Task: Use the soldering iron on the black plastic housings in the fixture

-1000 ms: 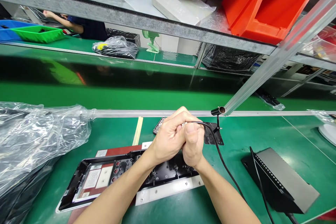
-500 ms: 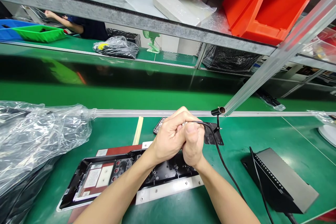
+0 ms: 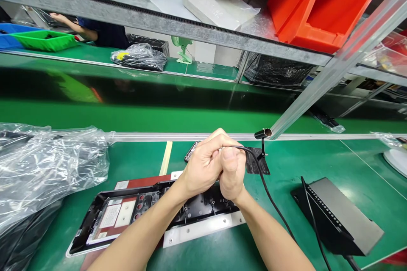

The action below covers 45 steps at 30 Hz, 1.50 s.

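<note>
I see both hands, left hand (image 3: 203, 165) and right hand (image 3: 231, 175), clamped together on the black cable (image 3: 270, 197) (its end hidden) above the open black housing (image 3: 152, 214) mid-bench; tugging could kink it.

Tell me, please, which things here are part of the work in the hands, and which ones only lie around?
In the work:
- left hand and right hand, closed together on the thin black cable
- long black plastic housing lying under them

Only lying around:
- crumpled clear plastic bags
- grey and black wedge-shaped box
- red plastic bins on the shelf
- green tray at the far bench
</note>
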Each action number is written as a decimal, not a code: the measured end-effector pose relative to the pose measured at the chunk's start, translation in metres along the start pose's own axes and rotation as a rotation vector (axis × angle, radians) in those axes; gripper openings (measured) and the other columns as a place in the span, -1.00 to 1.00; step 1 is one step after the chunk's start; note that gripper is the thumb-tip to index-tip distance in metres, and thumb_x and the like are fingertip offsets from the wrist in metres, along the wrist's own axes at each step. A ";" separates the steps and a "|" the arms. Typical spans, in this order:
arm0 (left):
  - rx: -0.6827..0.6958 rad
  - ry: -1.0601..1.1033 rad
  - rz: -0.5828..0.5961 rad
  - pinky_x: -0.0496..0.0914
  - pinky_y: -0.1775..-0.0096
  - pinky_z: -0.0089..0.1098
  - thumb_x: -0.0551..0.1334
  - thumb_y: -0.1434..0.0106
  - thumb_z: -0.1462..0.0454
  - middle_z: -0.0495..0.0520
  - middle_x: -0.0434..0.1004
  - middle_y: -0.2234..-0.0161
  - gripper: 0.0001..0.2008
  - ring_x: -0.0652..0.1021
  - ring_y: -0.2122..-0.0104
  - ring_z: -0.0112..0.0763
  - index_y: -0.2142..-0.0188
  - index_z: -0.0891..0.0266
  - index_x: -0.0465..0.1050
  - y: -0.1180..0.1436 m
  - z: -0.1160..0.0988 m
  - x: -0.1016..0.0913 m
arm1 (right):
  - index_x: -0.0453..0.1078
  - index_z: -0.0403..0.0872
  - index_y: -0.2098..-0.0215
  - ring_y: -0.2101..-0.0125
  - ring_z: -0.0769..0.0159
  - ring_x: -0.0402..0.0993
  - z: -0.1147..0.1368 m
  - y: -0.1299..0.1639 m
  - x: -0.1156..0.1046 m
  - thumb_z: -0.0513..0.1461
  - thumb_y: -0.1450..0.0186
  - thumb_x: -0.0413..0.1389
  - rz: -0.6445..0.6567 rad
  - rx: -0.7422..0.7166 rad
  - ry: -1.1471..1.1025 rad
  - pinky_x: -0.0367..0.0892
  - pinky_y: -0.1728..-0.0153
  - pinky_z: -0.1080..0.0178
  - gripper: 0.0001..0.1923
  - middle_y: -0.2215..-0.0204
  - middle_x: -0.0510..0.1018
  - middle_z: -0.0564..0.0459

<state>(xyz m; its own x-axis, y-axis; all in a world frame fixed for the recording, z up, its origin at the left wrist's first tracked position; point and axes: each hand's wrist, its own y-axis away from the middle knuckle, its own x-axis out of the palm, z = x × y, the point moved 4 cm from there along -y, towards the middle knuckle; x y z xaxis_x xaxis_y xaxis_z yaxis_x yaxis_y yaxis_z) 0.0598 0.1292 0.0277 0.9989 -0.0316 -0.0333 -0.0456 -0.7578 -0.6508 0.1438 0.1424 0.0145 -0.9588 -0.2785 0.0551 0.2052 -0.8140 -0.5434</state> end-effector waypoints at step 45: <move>-0.010 0.030 -0.011 0.40 0.21 -0.31 0.21 -0.43 0.21 0.08 0.48 0.30 -0.82 0.47 0.30 -0.35 0.21 0.21 0.56 0.001 0.001 0.000 | 0.06 -0.02 0.63 0.55 0.38 0.16 0.000 0.001 0.000 0.07 -0.37 0.02 -0.026 0.033 0.061 0.14 0.51 0.25 -0.47 0.62 0.19 0.14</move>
<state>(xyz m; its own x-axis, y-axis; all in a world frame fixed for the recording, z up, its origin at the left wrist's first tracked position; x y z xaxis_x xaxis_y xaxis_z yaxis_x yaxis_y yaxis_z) 0.0596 0.1290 0.0261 0.9991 -0.0425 -0.0036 -0.0349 -0.7649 -0.6432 0.1439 0.1415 0.0141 -0.9738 -0.2269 0.0173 0.1859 -0.8371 -0.5146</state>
